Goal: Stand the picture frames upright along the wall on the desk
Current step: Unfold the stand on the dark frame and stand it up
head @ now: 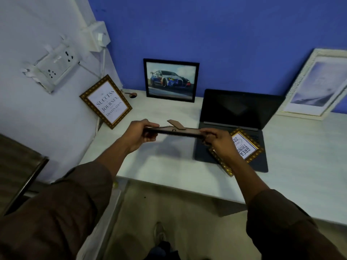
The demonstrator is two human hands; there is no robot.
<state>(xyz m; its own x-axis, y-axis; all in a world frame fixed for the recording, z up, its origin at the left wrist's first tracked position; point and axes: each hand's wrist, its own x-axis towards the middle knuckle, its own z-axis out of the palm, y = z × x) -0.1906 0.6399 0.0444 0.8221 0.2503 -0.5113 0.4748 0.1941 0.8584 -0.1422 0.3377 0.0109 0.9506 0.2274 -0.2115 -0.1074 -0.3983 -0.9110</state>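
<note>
**Frame in both hands, stand flap out, looking for its spot**

From the head view, the only one I have: I'm holding a dark frame flat and nearly edge-on above the desk, back side up, so I can get at the cardboard easel flap that sticks up from it. My left hand clamps the left end, thumb over the top and fingers curled under; my right hand pinches the right end the same way. Both sets of fingers are closed on the frame, neither one free. I judge I'm holding it level like this to fold the stand out before I tip it upright.

Three frames already stand. The gold quote frame leans against the white side wall at the left. The car picture stands against the blue wall, in the middle. The white frame leans on the same wall at the far right. They rest on their lower edges with their tops back against the wall, which keeps them from sliding forward.

One more waits: a small gold frame lying face up on the keyboard of the open laptop, partly hidden behind my right wrist. It is not standing yet.

By my reckoning the task is past halfway. The laptop screen blocks the wall between the car picture and the white frame, so free wall space looks tight.
</note>
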